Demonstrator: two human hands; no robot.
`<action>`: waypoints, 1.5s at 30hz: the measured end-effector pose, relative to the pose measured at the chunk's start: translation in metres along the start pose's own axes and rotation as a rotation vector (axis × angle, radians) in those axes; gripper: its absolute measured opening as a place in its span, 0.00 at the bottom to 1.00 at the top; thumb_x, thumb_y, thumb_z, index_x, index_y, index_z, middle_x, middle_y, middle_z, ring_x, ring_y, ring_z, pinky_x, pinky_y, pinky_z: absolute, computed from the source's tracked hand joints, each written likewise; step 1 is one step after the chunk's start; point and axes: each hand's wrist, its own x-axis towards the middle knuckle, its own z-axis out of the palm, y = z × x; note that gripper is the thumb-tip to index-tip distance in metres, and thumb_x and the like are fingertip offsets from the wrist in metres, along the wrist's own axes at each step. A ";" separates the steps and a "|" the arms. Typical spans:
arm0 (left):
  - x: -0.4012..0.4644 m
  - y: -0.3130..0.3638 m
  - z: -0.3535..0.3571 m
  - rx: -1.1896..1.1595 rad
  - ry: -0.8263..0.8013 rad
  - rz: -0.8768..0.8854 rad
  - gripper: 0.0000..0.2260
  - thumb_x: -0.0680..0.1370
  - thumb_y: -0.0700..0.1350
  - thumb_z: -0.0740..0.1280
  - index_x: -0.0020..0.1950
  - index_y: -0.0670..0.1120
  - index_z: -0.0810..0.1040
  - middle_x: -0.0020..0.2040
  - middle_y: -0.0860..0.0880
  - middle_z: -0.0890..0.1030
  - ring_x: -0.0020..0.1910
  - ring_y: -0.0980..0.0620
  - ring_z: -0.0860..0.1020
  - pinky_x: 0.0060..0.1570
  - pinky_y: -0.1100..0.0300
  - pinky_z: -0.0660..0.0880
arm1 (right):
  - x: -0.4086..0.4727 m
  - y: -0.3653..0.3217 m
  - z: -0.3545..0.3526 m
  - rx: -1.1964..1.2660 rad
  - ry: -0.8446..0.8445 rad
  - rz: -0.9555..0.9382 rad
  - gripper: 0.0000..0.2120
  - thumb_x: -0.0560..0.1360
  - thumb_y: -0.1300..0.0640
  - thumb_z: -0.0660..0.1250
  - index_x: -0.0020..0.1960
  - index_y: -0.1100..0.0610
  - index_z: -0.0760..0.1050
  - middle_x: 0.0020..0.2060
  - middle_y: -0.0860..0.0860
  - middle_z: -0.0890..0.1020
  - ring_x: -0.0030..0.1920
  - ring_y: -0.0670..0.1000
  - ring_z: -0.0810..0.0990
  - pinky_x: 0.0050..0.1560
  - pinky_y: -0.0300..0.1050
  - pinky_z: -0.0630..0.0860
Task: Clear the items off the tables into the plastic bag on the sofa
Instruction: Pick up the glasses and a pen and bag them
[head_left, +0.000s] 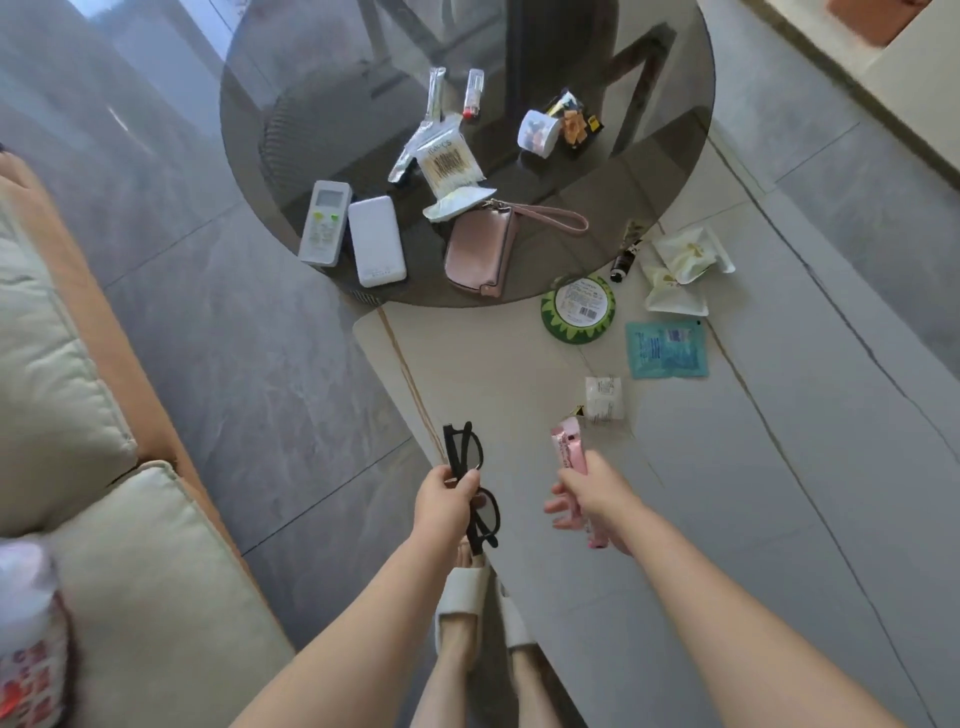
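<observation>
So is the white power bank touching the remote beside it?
Apart. The head view shows a thin strip of dark glass between the power bank and the remote.

Glossy smoked-glass round table (291, 119); matt black-framed glasses (470, 467).

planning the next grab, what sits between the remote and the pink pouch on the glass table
In the head view, a white power bank lies between the remote and the pink pouch, right beside the remote.
</observation>
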 end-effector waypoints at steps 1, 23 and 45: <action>-0.012 0.003 -0.006 -0.035 0.017 0.000 0.08 0.79 0.43 0.65 0.58 0.43 0.74 0.44 0.47 0.79 0.37 0.54 0.79 0.32 0.61 0.73 | -0.013 -0.005 0.004 0.040 -0.031 -0.039 0.01 0.76 0.58 0.56 0.47 0.55 0.65 0.36 0.53 0.79 0.31 0.53 0.78 0.31 0.39 0.67; -0.252 -0.013 -0.273 -0.765 0.472 0.094 0.04 0.77 0.37 0.67 0.46 0.37 0.78 0.37 0.43 0.75 0.35 0.47 0.74 0.40 0.57 0.71 | -0.317 -0.128 0.203 -0.343 -0.550 -0.487 0.08 0.77 0.67 0.62 0.54 0.59 0.67 0.43 0.57 0.78 0.31 0.50 0.81 0.25 0.40 0.76; -0.284 -0.129 -0.516 -1.056 0.482 -0.030 0.05 0.74 0.35 0.59 0.49 0.40 0.71 0.47 0.37 0.77 0.47 0.39 0.77 0.35 0.57 0.73 | -0.429 -0.113 0.498 -0.749 -0.649 -0.421 0.10 0.76 0.70 0.60 0.56 0.71 0.70 0.41 0.62 0.76 0.34 0.54 0.80 0.29 0.45 0.80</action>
